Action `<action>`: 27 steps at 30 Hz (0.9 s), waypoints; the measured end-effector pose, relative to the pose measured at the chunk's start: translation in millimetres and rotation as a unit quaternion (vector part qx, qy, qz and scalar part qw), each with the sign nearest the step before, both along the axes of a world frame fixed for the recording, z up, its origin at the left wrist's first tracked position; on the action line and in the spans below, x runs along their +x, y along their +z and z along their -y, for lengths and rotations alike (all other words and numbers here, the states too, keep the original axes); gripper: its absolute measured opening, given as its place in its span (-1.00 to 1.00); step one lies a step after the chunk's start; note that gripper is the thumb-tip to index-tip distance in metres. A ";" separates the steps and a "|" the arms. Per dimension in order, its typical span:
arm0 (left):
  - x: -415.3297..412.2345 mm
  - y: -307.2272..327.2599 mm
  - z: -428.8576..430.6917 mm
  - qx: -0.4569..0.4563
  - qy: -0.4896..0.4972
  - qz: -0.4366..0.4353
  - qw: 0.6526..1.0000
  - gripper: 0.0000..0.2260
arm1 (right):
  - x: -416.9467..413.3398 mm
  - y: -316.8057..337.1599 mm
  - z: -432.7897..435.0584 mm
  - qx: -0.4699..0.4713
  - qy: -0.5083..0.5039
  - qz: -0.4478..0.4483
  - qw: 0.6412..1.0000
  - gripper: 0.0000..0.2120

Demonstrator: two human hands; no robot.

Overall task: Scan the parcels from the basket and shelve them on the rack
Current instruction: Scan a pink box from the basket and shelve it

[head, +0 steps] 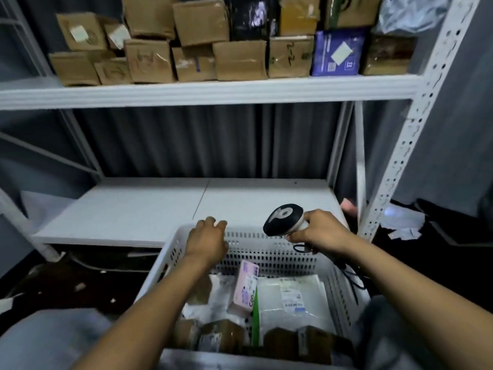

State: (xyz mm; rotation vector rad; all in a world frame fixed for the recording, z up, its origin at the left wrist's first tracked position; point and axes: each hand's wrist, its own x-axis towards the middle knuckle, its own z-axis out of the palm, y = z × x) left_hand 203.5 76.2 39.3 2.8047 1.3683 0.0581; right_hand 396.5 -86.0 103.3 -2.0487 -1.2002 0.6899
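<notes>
A white slotted basket [269,252] stands in front of me, filled with several parcels. Among them are a pink box [246,285] standing on end, a white plastic mailer [292,297] and brown boxes [224,335] near the front. My left hand [206,240] hovers over the basket's far rim with loosely curled fingers and holds nothing. My right hand [320,231] grips a black and white barcode scanner [284,218] above the basket's far right corner, its cable trailing down to the right.
The white rack's lower shelf [149,206] lies bare just behind the basket. Its upper shelf [213,89] is packed with cardboard boxes [240,62] and a blue parcel [338,53]. A perforated upright [416,121] stands at the right. Dark floor surrounds the basket.
</notes>
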 end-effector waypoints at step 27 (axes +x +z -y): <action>91.1 -337.5 -26.0 -0.217 0.157 -0.090 0.959 0.03 | 62.9 -176.3 -108.1 -0.129 0.024 -0.021 0.991 -0.70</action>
